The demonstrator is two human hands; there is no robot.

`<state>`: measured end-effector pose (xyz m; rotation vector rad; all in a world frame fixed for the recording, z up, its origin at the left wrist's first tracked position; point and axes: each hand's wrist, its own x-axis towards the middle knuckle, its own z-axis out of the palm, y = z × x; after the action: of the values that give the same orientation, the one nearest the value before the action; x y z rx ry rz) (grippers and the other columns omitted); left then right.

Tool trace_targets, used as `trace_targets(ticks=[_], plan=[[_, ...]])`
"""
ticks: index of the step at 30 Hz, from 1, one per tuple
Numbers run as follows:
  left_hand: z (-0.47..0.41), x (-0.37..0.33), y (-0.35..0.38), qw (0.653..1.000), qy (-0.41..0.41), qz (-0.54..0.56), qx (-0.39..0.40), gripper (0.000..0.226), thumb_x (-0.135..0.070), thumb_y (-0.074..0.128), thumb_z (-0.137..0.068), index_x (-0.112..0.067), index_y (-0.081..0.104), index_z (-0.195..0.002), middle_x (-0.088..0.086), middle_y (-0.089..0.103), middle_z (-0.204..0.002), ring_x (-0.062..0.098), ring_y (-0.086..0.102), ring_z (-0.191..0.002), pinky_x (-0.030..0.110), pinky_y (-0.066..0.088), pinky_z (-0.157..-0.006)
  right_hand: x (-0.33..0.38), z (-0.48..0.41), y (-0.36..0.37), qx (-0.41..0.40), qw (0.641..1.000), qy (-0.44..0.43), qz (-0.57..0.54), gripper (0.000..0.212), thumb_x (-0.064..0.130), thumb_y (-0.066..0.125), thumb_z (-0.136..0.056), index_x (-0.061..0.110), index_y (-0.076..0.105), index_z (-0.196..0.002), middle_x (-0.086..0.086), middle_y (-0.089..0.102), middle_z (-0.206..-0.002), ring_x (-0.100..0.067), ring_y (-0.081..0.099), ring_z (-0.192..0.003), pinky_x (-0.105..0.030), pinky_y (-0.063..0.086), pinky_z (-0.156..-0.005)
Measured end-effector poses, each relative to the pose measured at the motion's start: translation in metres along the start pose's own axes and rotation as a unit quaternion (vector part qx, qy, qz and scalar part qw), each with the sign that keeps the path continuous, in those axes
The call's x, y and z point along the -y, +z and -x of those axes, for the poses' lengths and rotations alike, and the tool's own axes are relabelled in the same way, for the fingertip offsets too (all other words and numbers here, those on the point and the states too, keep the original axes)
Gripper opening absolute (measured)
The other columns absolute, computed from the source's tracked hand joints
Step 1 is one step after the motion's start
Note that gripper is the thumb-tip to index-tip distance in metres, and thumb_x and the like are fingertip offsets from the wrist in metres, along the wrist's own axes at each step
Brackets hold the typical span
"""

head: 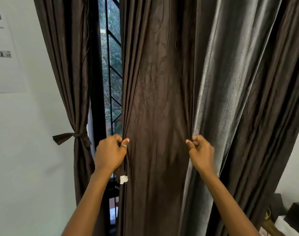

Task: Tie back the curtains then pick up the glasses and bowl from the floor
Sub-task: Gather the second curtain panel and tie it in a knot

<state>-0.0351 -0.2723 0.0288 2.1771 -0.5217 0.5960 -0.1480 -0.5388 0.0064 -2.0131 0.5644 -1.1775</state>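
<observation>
Dark brown curtain (159,99) with a faint sheen and a white tag (123,179); black window grille (111,65) over green foliage; pale grey-white wall (26,150)

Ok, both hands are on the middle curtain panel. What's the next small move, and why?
Probably draw the left hand across toward the right hand, bunching the panel between them. Each hand pinches one side of it, and it hangs spread and untied, while the far-left curtain is already cinched by its tie.
</observation>
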Motion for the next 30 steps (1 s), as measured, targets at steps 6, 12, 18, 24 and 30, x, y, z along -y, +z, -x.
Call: trace_targets(ticks=[6,12,18,24,30], plan=[[0.013,-0.021,0.013,0.999,0.043,0.032,0.009,0.049,-0.04,0.065,-0.092,-0.024,0.037,-0.055,-0.001,0.042,-0.047,0.019,0.049,-0.048,0.033,0.039,-0.047,0.029,0.043,0.033,0.05,0.994,-0.076,-0.063,0.016,0.02,0.068,-0.094,0.022,0.059,-0.081,0.007,0.062,-0.066,-0.003,0.058,-0.058,-0.015,0.041,-0.055],[0.018,-0.032,0.024,0.996,0.059,0.058,0.021,0.048,-0.04,0.064,-0.092,-0.018,0.042,-0.055,0.0,0.043,-0.047,0.018,0.047,-0.046,0.038,0.041,-0.048,0.055,0.065,0.066,0.087,0.984,-0.126,-0.092,0.016,0.027,0.062,-0.097,0.021,0.059,-0.083,0.003,0.065,-0.069,-0.011,0.063,-0.065,-0.04,0.05,-0.058],[0.018,-0.025,0.023,0.992,0.067,0.096,0.05,0.05,-0.033,0.06,-0.097,-0.006,0.044,-0.057,0.012,0.043,-0.05,0.014,0.036,-0.044,0.036,0.032,-0.048,0.067,0.079,0.079,0.059,0.983,-0.16,-0.075,0.018,0.02,0.06,-0.099,0.016,0.06,-0.082,0.002,0.058,-0.076,-0.014,0.057,-0.071,-0.034,0.045,-0.061],[0.02,-0.029,0.017,0.98,0.044,0.156,0.116,0.045,-0.036,0.053,-0.1,-0.004,0.059,-0.068,0.018,0.061,-0.063,0.026,0.058,-0.055,0.049,0.05,-0.061,0.068,0.086,0.08,0.039,0.983,-0.177,-0.041,0.012,0.018,0.059,-0.1,0.016,0.065,-0.089,0.005,0.053,-0.079,-0.007,0.047,-0.068,-0.008,0.034,-0.06],[0.023,-0.054,0.013,0.989,-0.02,0.113,0.097,0.065,-0.072,0.057,-0.082,-0.015,0.046,-0.053,-0.001,0.047,-0.045,0.013,0.05,-0.044,0.028,0.04,-0.047,0.069,0.094,0.084,0.023,0.983,-0.179,-0.031,0.011,0.019,0.058,-0.1,0.014,0.062,-0.092,0.006,0.047,-0.08,-0.007,0.045,-0.066,-0.015,0.031,-0.054]])
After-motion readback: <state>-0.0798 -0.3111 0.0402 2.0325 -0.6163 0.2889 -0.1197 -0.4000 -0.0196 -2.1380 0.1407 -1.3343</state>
